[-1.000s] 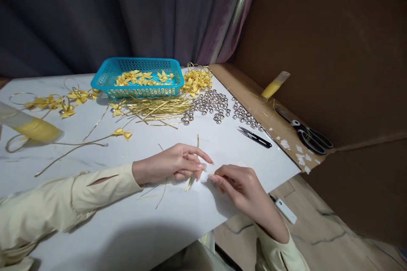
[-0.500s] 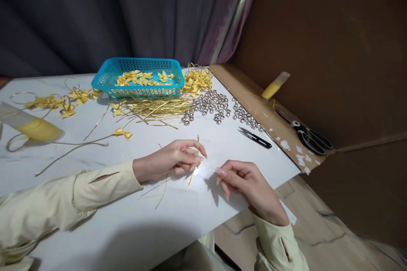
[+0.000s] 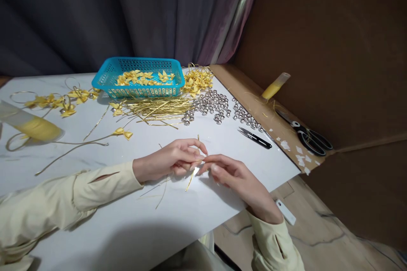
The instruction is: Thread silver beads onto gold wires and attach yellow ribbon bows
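Gold wire (image 3: 190,182), thin, shiny and nearly straight, lies on the white bench (image 3: 127,233) under the left hand (image 3: 174,159), its ends showing on either side of the fingers. Both hands have bent fingers, and those of the right hand (image 3: 232,175) meet the left's; I cannot tell whether they grip anything. Similar bright strands (image 3: 155,109) lie heaped before the blue basket (image 3: 143,92).

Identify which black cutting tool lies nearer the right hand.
The slim black metal snips on the white tabletop; the larger, black-handled scissors lie farther off, on brown cardboard.
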A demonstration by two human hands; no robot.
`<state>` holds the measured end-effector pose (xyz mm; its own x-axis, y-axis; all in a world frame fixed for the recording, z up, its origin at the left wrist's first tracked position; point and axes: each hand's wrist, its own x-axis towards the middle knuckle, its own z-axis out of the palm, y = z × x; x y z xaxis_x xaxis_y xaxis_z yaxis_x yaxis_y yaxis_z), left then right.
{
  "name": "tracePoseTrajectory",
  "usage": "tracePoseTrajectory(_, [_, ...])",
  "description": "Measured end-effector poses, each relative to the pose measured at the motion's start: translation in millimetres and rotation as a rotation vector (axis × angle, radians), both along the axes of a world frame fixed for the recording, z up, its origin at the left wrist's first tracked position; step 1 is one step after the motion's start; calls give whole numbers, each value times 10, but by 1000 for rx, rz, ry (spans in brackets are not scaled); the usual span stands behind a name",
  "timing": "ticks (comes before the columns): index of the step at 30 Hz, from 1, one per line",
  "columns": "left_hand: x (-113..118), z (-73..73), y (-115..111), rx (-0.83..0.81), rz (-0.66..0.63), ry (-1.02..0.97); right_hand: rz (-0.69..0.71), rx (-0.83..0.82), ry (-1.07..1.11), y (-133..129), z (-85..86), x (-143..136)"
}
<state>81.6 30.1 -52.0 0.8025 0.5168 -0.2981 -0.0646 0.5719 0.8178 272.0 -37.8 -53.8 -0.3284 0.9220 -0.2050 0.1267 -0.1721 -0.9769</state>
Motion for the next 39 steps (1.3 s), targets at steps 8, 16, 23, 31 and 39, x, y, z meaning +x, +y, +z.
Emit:
tracePoseTrajectory(8, [-3,27,-6,19,35,17,53,-53,-57,-5,-8,-59])
tracePoseTrajectory(16, [-8,46,31,9,101,4,27,-153,93,-64,-3,-18])
tracePoseTrajectory(23, [-15,23,32,-43,149,-7,78,-239,141,-90,-11,-7])
tracePoseTrajectory(31, [-22,12,9,-67,129,-37,121,-325,175,-98,-9,8])
tracePoseTrajectory(39, [6,109,30,-60,161,-52,106,-279,154,-85,-5,54])
